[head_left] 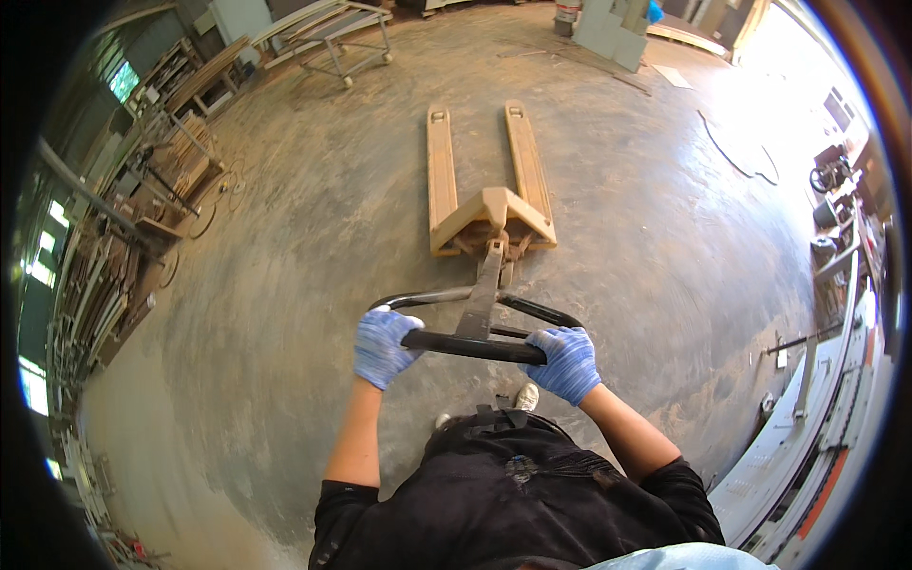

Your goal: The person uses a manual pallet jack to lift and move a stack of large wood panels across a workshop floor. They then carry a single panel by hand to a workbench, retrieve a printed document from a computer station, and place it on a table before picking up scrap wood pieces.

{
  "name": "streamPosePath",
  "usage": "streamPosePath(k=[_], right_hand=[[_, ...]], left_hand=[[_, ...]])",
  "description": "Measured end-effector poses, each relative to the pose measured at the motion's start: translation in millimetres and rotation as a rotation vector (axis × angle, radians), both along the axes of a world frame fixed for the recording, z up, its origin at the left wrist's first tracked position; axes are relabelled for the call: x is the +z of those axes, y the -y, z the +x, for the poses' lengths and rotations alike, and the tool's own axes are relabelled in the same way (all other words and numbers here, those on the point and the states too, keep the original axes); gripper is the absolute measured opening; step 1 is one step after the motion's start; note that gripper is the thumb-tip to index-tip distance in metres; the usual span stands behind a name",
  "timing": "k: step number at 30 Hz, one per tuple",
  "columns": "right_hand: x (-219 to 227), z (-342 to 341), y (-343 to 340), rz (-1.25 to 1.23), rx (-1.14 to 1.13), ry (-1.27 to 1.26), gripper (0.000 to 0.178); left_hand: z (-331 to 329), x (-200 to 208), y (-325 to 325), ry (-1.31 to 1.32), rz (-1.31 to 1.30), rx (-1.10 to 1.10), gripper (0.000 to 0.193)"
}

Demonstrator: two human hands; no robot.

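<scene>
A yellow pallet jack (494, 204) stands on the floor in front of me, its two forks pointing away with nothing on them. Its black loop handle (475, 346) is tilted toward me at waist height. My left hand (385, 348), in a blue and white knit glove, is wrapped round the left corner of the handle. On the right corner my right hand (566, 363), gloved the same way, is closed round the bar. Both arms reach forward from black sleeves. My shoes (526, 397) show just below the handle.
A metal-framed cart (344, 55) stands at the far left. Stacked boards (90, 285) and racks line the left side. On the right runs a long pale machine bed (793, 446). A dark hose or cable (727, 155) lies on the floor near the bright doorway.
</scene>
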State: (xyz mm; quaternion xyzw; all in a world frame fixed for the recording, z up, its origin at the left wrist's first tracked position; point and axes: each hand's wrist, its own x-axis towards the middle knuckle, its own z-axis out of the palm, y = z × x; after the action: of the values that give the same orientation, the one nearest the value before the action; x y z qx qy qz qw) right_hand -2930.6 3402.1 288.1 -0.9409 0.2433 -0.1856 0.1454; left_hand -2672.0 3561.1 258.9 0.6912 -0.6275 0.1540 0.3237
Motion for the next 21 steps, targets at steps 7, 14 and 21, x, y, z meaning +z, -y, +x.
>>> streamPosePath(k=[7,14,21], right_hand=[[70,52,-47,-0.191,-0.003,0.339,0.030],[109,92,-11,-0.338,-0.241,0.521,0.023],[98,97,86,-0.304,-0.427,0.524,0.024]], left_hand=[[94,38,-4,-0.104,-0.275,0.126,0.022],[171,45,59,-0.507,-0.450,0.070,0.017],[161,37,119,-0.634,-0.390,0.236,0.031]])
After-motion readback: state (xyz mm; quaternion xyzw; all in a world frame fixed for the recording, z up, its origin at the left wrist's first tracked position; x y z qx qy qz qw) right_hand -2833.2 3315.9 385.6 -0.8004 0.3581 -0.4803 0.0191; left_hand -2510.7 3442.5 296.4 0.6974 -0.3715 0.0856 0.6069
